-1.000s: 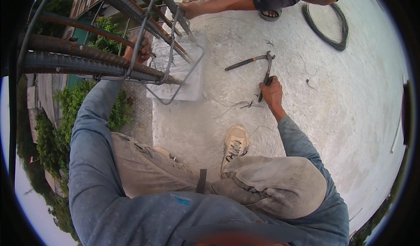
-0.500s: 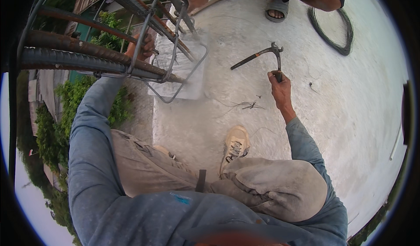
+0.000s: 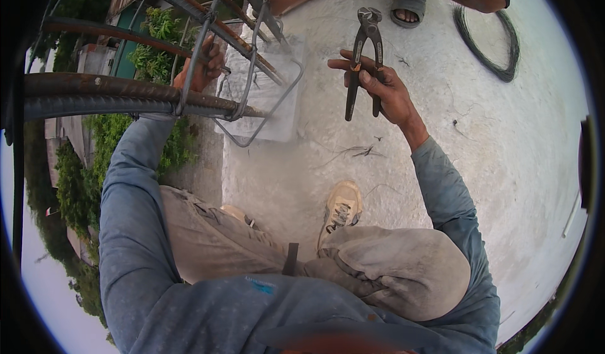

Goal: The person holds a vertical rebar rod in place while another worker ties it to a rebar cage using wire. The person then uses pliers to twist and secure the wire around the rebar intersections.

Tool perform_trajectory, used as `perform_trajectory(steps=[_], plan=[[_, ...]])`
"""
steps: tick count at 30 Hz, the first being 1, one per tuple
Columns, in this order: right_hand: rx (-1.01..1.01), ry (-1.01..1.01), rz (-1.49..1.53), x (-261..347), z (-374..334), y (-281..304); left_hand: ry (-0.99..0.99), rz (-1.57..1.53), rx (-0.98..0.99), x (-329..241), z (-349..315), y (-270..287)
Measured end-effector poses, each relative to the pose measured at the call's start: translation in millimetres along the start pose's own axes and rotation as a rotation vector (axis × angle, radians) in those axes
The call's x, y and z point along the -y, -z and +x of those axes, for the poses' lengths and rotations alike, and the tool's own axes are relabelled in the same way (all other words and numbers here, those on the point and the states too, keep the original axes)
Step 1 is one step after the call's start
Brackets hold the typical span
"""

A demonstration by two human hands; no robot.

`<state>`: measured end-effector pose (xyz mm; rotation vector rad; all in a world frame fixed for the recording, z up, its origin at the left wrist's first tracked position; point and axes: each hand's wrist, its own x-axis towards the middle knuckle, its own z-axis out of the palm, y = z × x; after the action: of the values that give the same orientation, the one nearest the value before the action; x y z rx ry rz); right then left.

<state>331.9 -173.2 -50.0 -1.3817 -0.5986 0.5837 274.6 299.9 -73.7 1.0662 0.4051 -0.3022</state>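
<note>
In my right hand (image 3: pixel 389 92) is a pair of end-cutting pincers (image 3: pixel 368 45), black with orange marks. Their jaws point away from me, and the handles are spread, with my fingers around them. My left hand (image 3: pixel 205 67) is closed behind the rebar cage (image 3: pixel 126 92), beside a bent square stirrup (image 3: pixel 211 51). The bars partly cover it, so what its fingers grip cannot be made out. A stirrup loop (image 3: pixel 287 96) at the cage's end hangs over a pale concrete block (image 3: pixel 277 124).
Another person's hand (image 3: pixel 280 0) reaches to the cage from the top, near a sandalled foot (image 3: pixel 408 11). A coil of thin wire (image 3: pixel 488 45) lies on the concrete floor (image 3: pixel 504 165) to the right. Wire scraps (image 3: pixel 365 151) lie ahead of my shoe (image 3: pixel 343 206). Greenery shows beyond the left edge.
My right hand has moved left and away from me. The pincers, held by one handle with handles wide apart, are now turned jaws-forward with the handles closer together.
</note>
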Motion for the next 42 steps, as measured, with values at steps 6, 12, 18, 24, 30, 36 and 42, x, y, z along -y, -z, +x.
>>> perform_trajectory(steps=[6,12,18,24,30,36,42], plan=[[0.138,-0.264,-0.342,17.4,40.3,-15.1,-0.002,-0.033,-0.028,0.5,-0.7,0.8],[0.206,-0.408,-0.868,5.0,69.9,-11.9,-0.006,-0.016,-0.025,0.1,1.4,3.7],[0.255,-0.172,-0.985,-0.1,86.3,-3.4,-0.038,0.056,-0.075,2.9,1.3,3.1],[0.243,-0.256,-1.084,-4.5,93.6,-2.7,-0.025,-0.002,-0.055,2.7,1.6,3.6],[0.294,-0.270,-1.084,-6.1,98.1,-9.5,-0.023,-0.008,-0.001,2.3,2.6,6.2],[0.308,-0.253,-1.116,10.2,103.9,-8.3,-0.032,0.011,-0.016,2.8,2.9,8.1],[0.428,-0.404,-1.052,28.5,112.7,0.3,-0.052,-0.020,-0.016,2.8,2.6,4.5]])
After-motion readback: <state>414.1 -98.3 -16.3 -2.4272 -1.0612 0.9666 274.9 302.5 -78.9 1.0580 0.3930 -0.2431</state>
